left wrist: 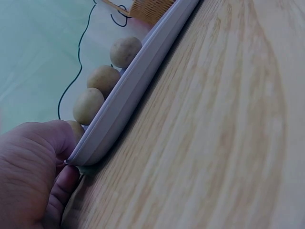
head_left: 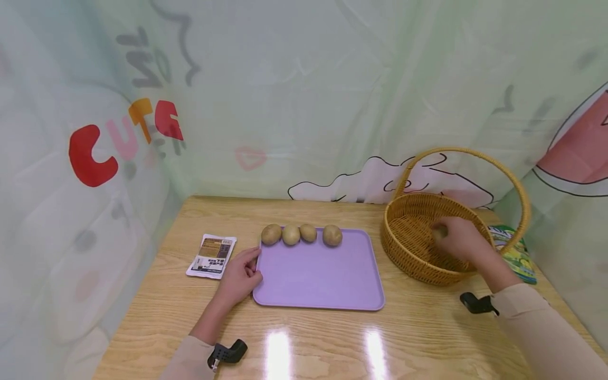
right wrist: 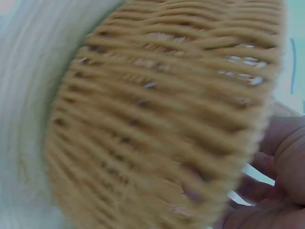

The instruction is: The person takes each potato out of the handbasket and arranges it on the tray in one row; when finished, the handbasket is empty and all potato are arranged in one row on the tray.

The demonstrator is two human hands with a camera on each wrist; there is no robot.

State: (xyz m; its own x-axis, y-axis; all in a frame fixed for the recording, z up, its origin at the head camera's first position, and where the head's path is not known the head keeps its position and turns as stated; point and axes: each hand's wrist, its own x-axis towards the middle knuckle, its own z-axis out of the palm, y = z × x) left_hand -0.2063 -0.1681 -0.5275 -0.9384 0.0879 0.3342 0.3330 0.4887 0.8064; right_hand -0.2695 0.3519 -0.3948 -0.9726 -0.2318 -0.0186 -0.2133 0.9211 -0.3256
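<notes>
A row of several potatoes lies along the far edge of the purple tray. My left hand pinches the tray's left rim; in the left wrist view, the thumb lies over the rim and a finger is below it. Inside the wicker basket, my right hand holds a potato, its fingers covering most of it. The basket's woven side fills much of the right wrist view and hides part of that hand.
Left of the tray lies a white and brown packet. Behind the basket's right side is a green and yellow bag. The basket's tall handle arches over it. A printed curtain hangs behind the wooden table.
</notes>
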